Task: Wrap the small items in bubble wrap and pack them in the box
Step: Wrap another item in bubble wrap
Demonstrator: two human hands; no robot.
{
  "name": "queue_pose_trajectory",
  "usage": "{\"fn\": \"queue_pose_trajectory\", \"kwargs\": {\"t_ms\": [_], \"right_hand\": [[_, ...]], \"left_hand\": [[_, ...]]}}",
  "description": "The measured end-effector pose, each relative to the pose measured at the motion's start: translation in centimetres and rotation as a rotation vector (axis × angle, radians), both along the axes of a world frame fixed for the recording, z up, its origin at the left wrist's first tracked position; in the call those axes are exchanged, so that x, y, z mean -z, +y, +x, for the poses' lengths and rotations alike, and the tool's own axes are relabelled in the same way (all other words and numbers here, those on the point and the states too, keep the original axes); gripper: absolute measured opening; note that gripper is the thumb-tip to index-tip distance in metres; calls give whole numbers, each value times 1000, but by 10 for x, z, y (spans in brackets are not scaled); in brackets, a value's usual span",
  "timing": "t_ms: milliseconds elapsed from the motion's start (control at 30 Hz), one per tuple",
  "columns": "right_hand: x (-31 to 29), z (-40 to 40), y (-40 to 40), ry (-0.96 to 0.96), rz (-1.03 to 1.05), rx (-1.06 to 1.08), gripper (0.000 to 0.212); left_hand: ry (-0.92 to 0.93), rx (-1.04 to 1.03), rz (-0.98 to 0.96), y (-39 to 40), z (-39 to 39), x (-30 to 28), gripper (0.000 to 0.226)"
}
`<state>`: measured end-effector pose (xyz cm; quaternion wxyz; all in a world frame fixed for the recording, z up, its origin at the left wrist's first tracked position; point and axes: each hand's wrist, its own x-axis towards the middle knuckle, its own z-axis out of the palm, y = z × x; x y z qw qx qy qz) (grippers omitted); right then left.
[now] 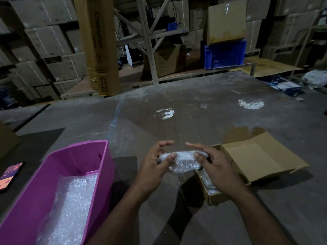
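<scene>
Bubble wrap (182, 162) is rolled round a small item, held above the table (194, 106) between the left hand (155, 163) and right hand (210, 163), thumbs and fingers pinching its ends. Judging by the loose edge, tuck it tight before lowering it into the cardboard box (256, 156) just right.

Glossy pink plastic bin (44, 174), matt cardboard box (256, 160), shiny bubble wrap (74, 206)

I am reading "Crompton" running down the tall carton (99, 45) leaning against the rack. Near its foot I am making out orange lettering, too blurred to spell out with any confidence. Print on the cartons at left, on the far boxes and on the phone (9, 175) screen is staying too small to read.
</scene>
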<state>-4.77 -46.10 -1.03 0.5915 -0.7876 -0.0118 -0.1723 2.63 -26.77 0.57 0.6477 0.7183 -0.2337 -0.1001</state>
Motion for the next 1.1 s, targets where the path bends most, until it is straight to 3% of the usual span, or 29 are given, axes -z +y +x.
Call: {"fn": "queue_pose_trajectory", "kwargs": {"t_ms": [100, 167, 367, 500, 600, 667, 767, 867, 1100], "right_hand": [[-3, -1, 1, 29, 82, -8, 23], [-4, -2, 0, 47, 104, -13, 31], [0, 0, -12, 8, -127, 74, 17], [0, 3, -22, -14, -270, 81, 5], [-3, 4, -31, -4, -327, 80, 9], [-7, 2, -37, 13, -237, 55, 10], [-10, -2, -40, 22, -83, 26, 18], [-8, -2, -43, 32, -97, 27, 18], [-2, -2, -48, 56, -186, 39, 28]], "left_hand": [[6, 17, -36, -5, -3, -1, 16], [9, 26, -56, -8, -3, -2, 16], [62, 161, -35, -10, -2, -4, 33], [-22, 86, 49, -17, 1, 0, 14], [-138, -21, 132, -24, 7, 3, 24], [-103, -4, 107, -30, 8, 3, 30], [6, 77, 22, -38, 6, 1, 20], [30, 101, -1, -41, 5, 2, 39], [138, 159, -54, -48, 7, 2, 18]]}}
